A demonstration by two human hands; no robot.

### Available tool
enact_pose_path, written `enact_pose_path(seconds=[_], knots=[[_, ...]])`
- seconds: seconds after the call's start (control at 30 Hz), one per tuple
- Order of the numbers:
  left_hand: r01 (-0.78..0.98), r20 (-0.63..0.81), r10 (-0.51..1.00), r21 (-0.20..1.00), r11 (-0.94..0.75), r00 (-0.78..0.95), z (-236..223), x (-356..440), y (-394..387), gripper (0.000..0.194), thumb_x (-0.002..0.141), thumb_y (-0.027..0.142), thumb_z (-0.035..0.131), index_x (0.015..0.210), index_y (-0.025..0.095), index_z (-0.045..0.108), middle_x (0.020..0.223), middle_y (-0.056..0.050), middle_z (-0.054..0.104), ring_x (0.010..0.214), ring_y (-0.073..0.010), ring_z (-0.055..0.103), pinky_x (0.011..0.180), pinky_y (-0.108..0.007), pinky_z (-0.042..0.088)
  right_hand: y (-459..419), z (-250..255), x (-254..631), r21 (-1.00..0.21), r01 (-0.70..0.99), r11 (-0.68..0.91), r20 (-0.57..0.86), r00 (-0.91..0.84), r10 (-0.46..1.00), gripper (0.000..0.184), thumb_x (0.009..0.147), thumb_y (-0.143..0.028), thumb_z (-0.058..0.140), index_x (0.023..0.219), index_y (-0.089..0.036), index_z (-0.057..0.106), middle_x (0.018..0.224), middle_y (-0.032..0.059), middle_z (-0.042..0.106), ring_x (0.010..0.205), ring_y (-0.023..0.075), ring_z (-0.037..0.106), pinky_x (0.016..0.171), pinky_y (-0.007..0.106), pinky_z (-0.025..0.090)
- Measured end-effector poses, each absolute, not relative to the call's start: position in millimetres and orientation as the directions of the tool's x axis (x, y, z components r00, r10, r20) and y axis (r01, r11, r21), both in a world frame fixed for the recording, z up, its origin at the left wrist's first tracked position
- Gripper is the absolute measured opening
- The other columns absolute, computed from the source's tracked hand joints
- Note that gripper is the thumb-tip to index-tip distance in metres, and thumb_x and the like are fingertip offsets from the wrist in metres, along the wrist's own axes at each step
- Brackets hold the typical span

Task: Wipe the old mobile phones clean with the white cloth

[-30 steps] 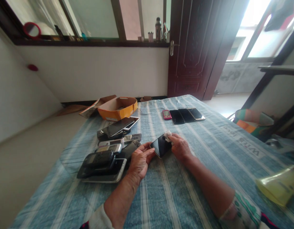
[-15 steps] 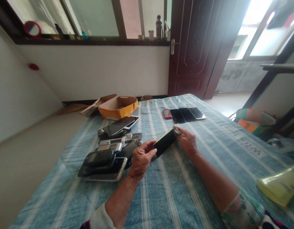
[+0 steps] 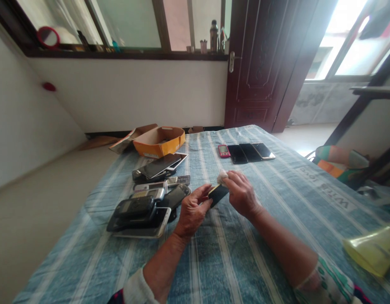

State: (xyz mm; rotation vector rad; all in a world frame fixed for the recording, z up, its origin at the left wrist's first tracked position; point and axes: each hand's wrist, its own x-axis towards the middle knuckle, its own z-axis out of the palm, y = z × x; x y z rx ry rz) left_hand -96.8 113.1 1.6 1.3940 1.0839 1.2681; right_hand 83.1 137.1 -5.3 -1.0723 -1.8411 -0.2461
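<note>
My left hand [image 3: 194, 211] grips a dark smartphone [image 3: 219, 196] by its near left end, thumb on the screen side. The phone is tilted above the cloth. In my right hand [image 3: 244, 194] the fingers pinch a crumpled whitish wipe [image 3: 222, 175], pressed at the phone's far end. Just left of my left hand lies a pile of old phones: a black handset [image 3: 136, 207] on top of a large white-edged smartphone [image 3: 159, 223], a dark slider-like phone [image 3: 176, 196] and a keypad phone [image 3: 178, 180]. A row past my right hand holds a pink phone [image 3: 224, 150] and several dark smartphones [image 3: 249, 152].
An open orange cardboard box [image 3: 159, 143] stands at the far left of the table. Striped blue cloth [image 3: 245, 253] covers the tabletop. A yellow translucent plastic item [image 3: 369, 249] lies at the right edge. A dark red door [image 3: 261, 63] is behind.
My right hand has shifted left and turned over the phone's far end, bringing the wipe with it. The phone's screen now shows shorter, its tilt changed. My left hand keeps its grip.
</note>
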Motion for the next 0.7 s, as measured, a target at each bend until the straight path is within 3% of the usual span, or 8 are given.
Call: enact_pose_path(seconds=[0.17, 0.3, 0.53, 0.7], knots=[[-0.084, 0.137, 0.987, 0.988, -0.13, 0.086, 5, -96, 113, 0.055, 0.066, 0.016, 0.072, 0.119, 0.015, 0.059, 0.11, -0.011, 0.071, 0.105, -0.0266, 0.065, 0.093, -0.037, 0.051, 117, -1, 54, -0.129, 0.71, 0.692, 0.783, -0.355, 0.51, 0.03, 0.091, -0.013, 0.039, 0.1, -0.017, 0.067, 0.107, 0.0105, 0.064, 0.11, 0.0222, 0.054, 0.097, 0.039, 0.043], [-0.124, 0.086, 0.993, 0.989, -0.076, 0.083, 6, -96, 113, 0.057, 0.066, 0.019, 0.072, 0.12, 0.013, 0.055, 0.111, -0.012, 0.07, 0.105, -0.0265, 0.065, 0.094, -0.038, 0.05, 120, -3, 54, -0.114, 0.708, 0.697, 0.789, -0.361, 0.496, 0.03, 0.09, -0.012, 0.039, 0.098, -0.018, 0.067, 0.105, 0.0095, 0.065, 0.107, 0.0213, 0.056, 0.095, 0.038, 0.044], [-0.119, 0.069, 0.995, 0.991, -0.06, 0.075, 4, -98, 118, 0.048, 0.067, 0.018, 0.069, 0.114, 0.015, 0.058, 0.109, -0.01, 0.071, 0.104, -0.0252, 0.065, 0.095, -0.039, 0.048, 158, -20, 101, -0.401, 0.741, 0.539, 0.819, 0.027, 0.573, 0.039, 0.079, -0.004, 0.039, 0.097, -0.021, 0.068, 0.102, 0.0065, 0.067, 0.098, 0.0184, 0.062, 0.087, 0.03, 0.05], [-0.136, 0.063, 0.996, 0.989, -0.055, 0.056, 1, -99, 125, 0.043, 0.066, 0.019, 0.068, 0.107, 0.015, 0.061, 0.108, -0.009, 0.072, 0.102, -0.025, 0.066, 0.093, -0.038, 0.049, 164, -25, 105, -0.481, 0.706, 0.52, 0.794, 0.099, 0.6, 0.043, 0.073, -0.003, 0.04, 0.098, -0.02, 0.069, 0.103, 0.0059, 0.068, 0.097, 0.0182, 0.064, 0.087, 0.03, 0.051]])
